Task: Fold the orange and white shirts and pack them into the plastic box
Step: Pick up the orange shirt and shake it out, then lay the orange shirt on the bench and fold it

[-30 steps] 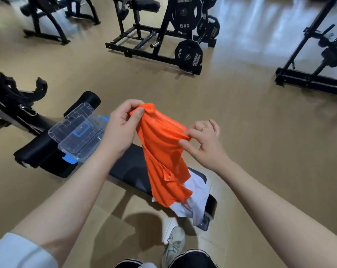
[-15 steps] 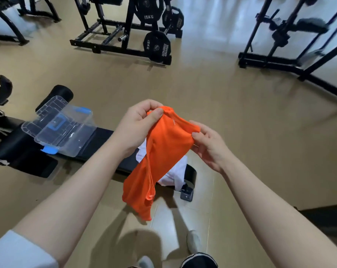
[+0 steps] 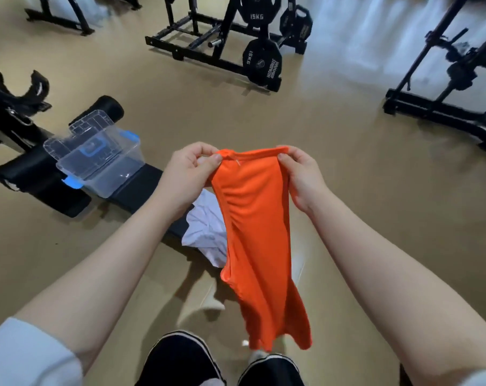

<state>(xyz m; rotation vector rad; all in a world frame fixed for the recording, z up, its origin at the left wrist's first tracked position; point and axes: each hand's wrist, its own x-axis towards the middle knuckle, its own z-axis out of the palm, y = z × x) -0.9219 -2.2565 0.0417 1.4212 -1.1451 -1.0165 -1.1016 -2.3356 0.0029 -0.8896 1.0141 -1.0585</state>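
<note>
I see the left hand (image 3: 193, 169) and right hand (image 3: 301, 174) pinch the orange shirt (image 3: 260, 240) by its top edge. The white shirt (image 3: 205, 232) lies on the bench (image 3: 141, 188) at 9 o'clock from it.

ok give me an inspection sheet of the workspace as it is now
surface: black padded bench standing on a tan floor
job's things: orange shirt held up in the air, hanging unfolded; white shirt crumpled at the bench end, partly hanging off; plastic box on the bench, open, its lid propped at the far side, no shirt seen inside
clutter: nothing seen
grippers: left hand and right hand each pinch the orange shirt's top edge
cables: nothing seen
surroundings: weight rack with plates marked 15KG, more black gym frames on the floor
</note>
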